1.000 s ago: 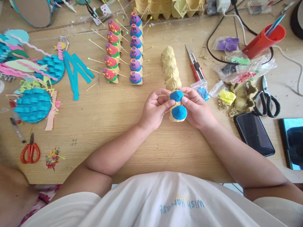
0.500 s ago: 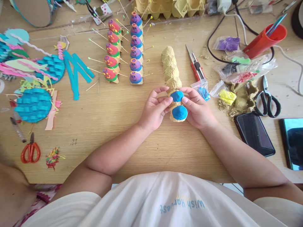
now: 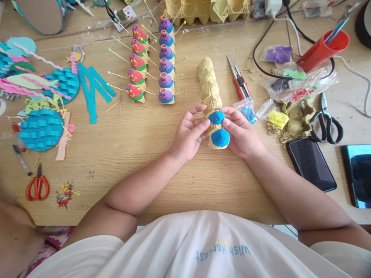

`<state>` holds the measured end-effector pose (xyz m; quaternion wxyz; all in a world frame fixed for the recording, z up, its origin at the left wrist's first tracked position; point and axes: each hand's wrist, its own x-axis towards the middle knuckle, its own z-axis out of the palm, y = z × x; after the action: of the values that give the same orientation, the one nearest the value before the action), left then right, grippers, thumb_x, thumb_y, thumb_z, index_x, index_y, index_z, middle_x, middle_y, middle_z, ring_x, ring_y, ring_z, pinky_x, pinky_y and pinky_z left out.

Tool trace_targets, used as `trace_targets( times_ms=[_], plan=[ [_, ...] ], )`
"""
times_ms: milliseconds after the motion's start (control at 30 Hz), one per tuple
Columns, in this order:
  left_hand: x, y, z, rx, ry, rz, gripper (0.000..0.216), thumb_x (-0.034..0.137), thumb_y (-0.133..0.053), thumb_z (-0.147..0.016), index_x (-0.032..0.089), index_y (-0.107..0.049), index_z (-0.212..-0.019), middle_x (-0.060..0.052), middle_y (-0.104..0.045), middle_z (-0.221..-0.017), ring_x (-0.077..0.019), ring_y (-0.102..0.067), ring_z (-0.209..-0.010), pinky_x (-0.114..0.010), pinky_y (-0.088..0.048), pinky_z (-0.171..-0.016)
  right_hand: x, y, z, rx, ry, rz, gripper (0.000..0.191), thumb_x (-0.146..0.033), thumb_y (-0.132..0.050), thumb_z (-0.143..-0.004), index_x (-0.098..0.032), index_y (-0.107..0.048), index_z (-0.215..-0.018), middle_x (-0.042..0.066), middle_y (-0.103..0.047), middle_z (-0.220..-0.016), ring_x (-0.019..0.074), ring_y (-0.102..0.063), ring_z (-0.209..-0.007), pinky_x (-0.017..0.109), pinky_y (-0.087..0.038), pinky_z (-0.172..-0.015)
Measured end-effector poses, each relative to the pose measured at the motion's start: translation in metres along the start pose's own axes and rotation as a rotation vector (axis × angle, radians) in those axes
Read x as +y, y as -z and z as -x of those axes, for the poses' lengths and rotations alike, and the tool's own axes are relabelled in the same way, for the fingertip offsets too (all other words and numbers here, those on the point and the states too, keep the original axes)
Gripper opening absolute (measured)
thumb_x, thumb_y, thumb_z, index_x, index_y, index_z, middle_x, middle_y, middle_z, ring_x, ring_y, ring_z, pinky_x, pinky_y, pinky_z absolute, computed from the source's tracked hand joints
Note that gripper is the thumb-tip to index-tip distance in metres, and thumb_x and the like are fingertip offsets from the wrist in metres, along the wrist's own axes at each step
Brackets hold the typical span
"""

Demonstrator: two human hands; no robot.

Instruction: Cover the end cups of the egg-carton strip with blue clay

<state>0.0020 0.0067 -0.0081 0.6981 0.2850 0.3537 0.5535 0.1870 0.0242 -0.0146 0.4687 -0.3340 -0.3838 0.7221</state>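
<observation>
A bare tan egg-carton strip [image 3: 209,85] runs away from me over the table, its bumps in one row. Blue clay [image 3: 220,137] caps the nearest bump, and a second blue clay cap [image 3: 216,117] covers the bump behind it. My left hand [image 3: 188,133] grips the strip from the left, thumb at the edge of the second cap. From the right my right hand [image 3: 242,131] pinches the same spot, thumb against the clay. An open bag of blue clay [image 3: 248,114] lies just beyond my right fingers.
Painted caterpillar strips [image 3: 166,67] with cotton-bud-like sticks stand at the back. On the right are a box cutter [image 3: 240,81], black scissors [image 3: 326,123], a phone [image 3: 311,164] and a red cup [image 3: 324,50]. Red-handled scissors [image 3: 37,187] and woven blue paper discs [image 3: 42,129] lie left.
Almost nothing differs. My left thumb has shifted very slightly left at the second blue cap; both hands stay on the strip.
</observation>
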Motion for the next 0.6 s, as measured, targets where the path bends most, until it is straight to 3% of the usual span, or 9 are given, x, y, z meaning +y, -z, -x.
trace_targets(
  times_ms=[233, 600],
  plan=[
    [0.0014, -0.0043, 0.0011, 0.009, -0.028, 0.038, 0.058, 0.043, -0.110, -0.077, 0.030, -0.069, -0.117, 0.010, -0.082, -0.078, -0.0082, -0.075, -0.067, -0.018, -0.057, -0.065, -0.0006, -0.0034, 0.0007, 0.022, -0.006, 0.000, 0.049, -0.055, -0.103, -0.085, -0.032, -0.078, -0.120, -0.002, -0.085, -0.108, 0.0180, -0.080, -0.093, 0.033, -0.071, -0.082],
    [0.0008, -0.0024, -0.0001, 0.015, 0.005, 0.008, 0.070, 0.051, -0.109, -0.077, 0.034, -0.069, -0.131, 0.009, -0.082, -0.084, -0.0112, -0.079, -0.072, -0.021, -0.058, -0.066, -0.0018, -0.0037, 0.0012, 0.027, -0.012, 0.011, 0.050, -0.056, -0.102, -0.086, -0.032, -0.076, -0.122, -0.002, -0.084, -0.108, 0.0181, -0.079, -0.091, 0.033, -0.070, -0.082]
  ],
)
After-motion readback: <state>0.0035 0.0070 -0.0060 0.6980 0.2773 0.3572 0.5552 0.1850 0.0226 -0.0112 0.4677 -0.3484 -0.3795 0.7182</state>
